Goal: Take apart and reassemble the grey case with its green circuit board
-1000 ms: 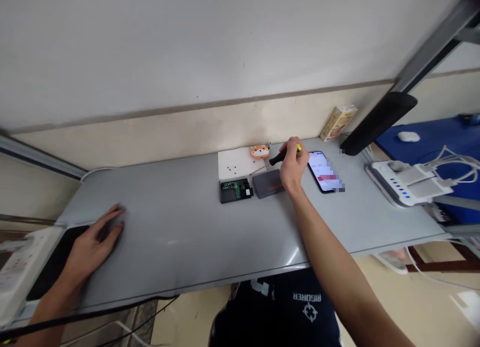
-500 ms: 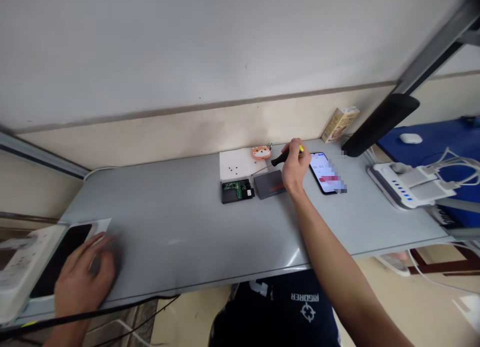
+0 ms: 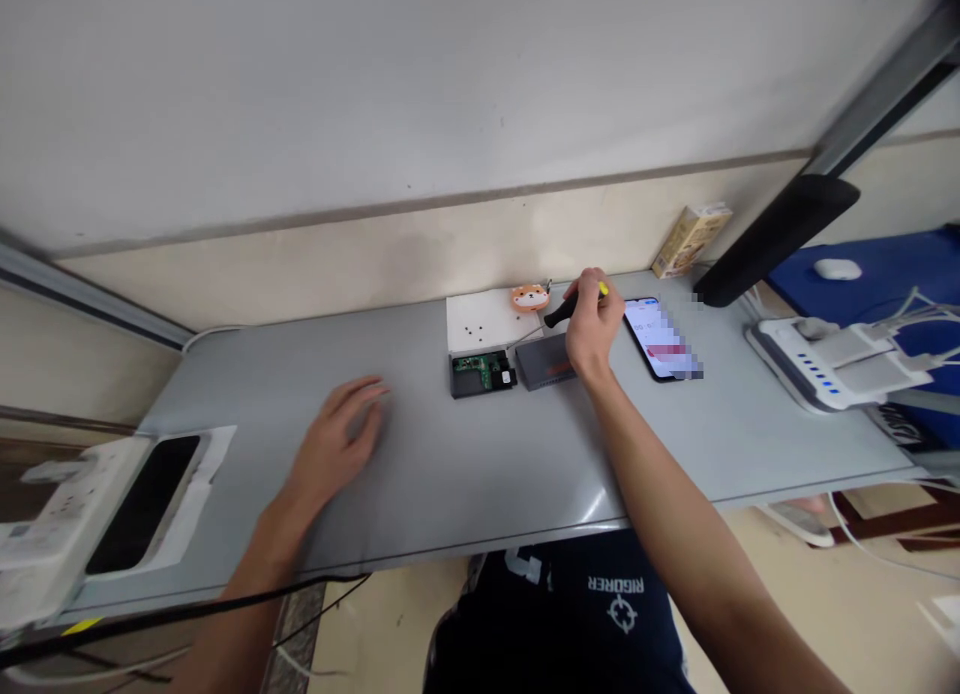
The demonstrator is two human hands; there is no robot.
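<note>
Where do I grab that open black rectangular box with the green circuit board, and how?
Probably come from the left with the left grip, pinching the open black box by its outer near and far walls at the left end. It lies flat, open side up; the dark grey rectangular box crowds its right, and the green circuit board sits exposed.

We are wearing a dark navy sports garment (image 3: 525, 639) at bottom centre, bearing upside-down white RIGORER lettering (image 3: 616, 584), a round crosshair emblem (image 3: 622, 614) and a pale block character (image 3: 524, 566). Our left hand (image 3: 334, 444) and right hand (image 3: 592, 324) are showing bare.
</note>
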